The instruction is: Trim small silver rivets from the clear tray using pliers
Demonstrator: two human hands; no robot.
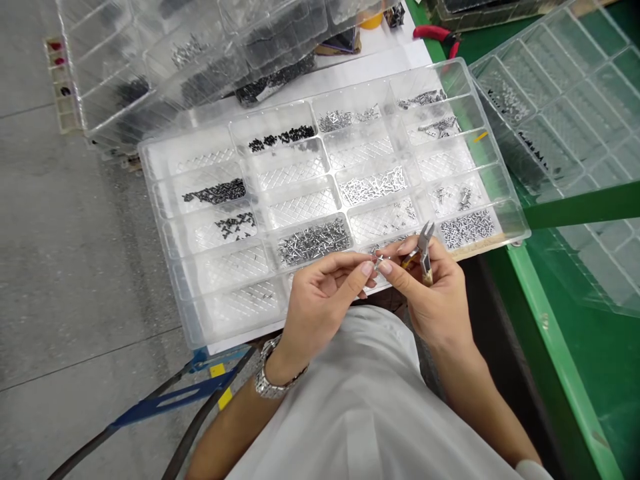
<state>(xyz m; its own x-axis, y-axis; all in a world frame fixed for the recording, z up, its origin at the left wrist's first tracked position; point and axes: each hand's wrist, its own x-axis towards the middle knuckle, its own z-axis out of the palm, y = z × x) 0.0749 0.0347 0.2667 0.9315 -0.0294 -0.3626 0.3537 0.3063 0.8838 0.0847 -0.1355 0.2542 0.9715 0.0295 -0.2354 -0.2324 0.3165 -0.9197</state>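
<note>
Over the front edge of a clear compartment tray (pixel 160 220), my two hands meet at the fingertips. My left hand (pixel 323 293) pinches a small silvery metal piece (pixel 380 261) between thumb and forefinger. My right hand (pixel 435 287) pinches the same piece from the other side, and its fingers also keep a pair of side cutters (pixel 425 248) against the palm, jaws pointing up and away. The exact shape of the metal piece is too small to tell. Just beyond my fingers, silver pins (pixel 315 241) fill one compartment, with tiny silver parts (pixel 467 228) in another at the right.
Black parts (pixel 220 192) and white clips (pixel 375 185) lie in other compartments. Stacked clear boxes (pixel 200 53) stand at the back left. Red-handled pliers (pixel 437 35) lie behind the tray. More clear trays (pixel 565 100) rest on the green bench (pixel 555 360) at the right.
</note>
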